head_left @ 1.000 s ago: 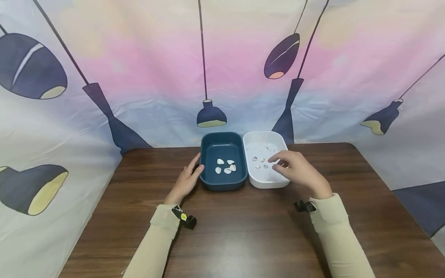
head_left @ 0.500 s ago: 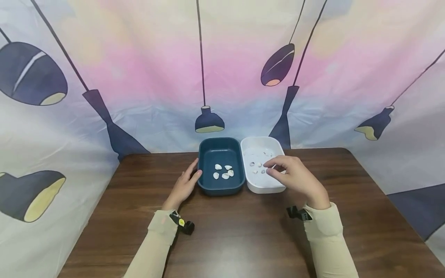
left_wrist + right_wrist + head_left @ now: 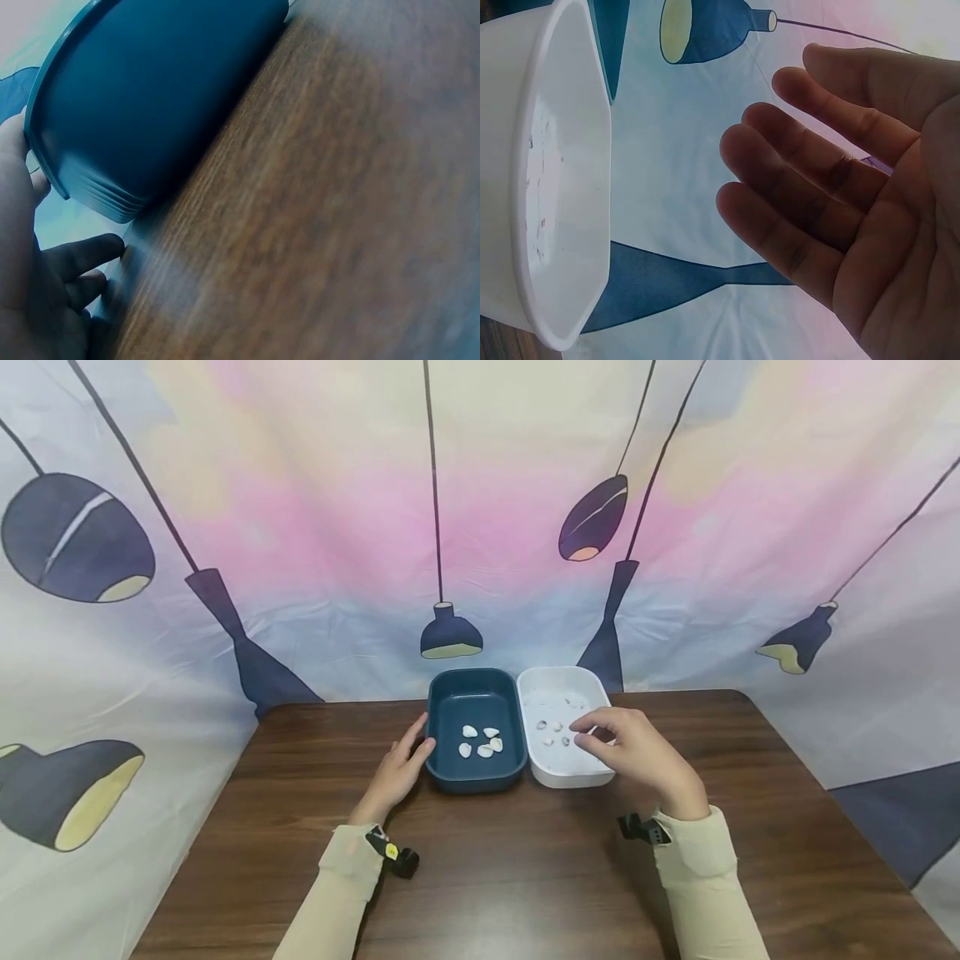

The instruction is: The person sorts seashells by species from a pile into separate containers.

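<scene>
A dark teal tray (image 3: 477,781) stands on the table, with several white seashells (image 3: 485,751) on its floor. My left hand (image 3: 390,777) rests against its left side, fingers extended; in the left wrist view a thumb (image 3: 13,135) meets the tray's rim. Beside it on the right is a white tray (image 3: 572,777) that holds several small, darker shells (image 3: 557,727). Over the right part of this white tray hovers my right hand (image 3: 641,752), fingers loosely bent. In the right wrist view its fingertips (image 3: 735,142) are apart from the thumb and hold nothing.
Both trays stand side by side near the back edge of the brown wooden table (image 3: 510,877). Behind them hangs a pastel cloth (image 3: 360,568) printed with lamps. A small black camera (image 3: 405,862) is strapped to the left wrist.
The head view has tilted up, so everything sits lower in the picture. The right thumb has shifted a little left over the white tray. The left hand stays at the teal tray.
</scene>
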`<act>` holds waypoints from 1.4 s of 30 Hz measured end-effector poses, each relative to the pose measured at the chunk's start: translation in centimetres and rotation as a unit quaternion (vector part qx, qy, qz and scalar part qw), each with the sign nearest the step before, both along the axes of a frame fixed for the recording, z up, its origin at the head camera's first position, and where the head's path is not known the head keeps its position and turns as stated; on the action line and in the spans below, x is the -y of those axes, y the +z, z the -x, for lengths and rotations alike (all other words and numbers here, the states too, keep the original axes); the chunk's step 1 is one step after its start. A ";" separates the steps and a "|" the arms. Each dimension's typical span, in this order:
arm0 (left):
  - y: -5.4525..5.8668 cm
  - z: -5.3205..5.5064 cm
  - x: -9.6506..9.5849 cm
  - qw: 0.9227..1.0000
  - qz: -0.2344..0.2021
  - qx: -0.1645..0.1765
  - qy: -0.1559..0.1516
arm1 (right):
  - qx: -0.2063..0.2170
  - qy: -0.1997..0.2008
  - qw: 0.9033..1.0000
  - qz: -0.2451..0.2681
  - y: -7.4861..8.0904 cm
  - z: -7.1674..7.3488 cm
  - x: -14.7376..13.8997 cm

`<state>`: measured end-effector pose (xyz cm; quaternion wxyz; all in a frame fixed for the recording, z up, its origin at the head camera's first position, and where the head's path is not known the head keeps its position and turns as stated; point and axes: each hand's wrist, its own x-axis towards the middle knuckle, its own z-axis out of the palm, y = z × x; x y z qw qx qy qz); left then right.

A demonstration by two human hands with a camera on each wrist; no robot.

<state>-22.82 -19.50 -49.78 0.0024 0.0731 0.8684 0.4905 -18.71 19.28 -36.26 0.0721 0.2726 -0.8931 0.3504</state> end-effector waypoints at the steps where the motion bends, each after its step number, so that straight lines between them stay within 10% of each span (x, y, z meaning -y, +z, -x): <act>1: 0.0 0.1 -0.1 1.000 0.000 0.000 0.001 | 0.001 0.001 1.000 0.000 -0.1 0.1 0.0; 31: -0.2 0.5 -0.6 1.000 -0.005 -0.005 0.001 | -0.008 0.014 1.000 -0.023 -0.1 0.4 -0.6; 42: 0.7 0.6 0.0 0.999 -0.023 -0.030 -0.006 | -0.009 -0.062 0.998 -0.025 -0.9 0.9 -4.3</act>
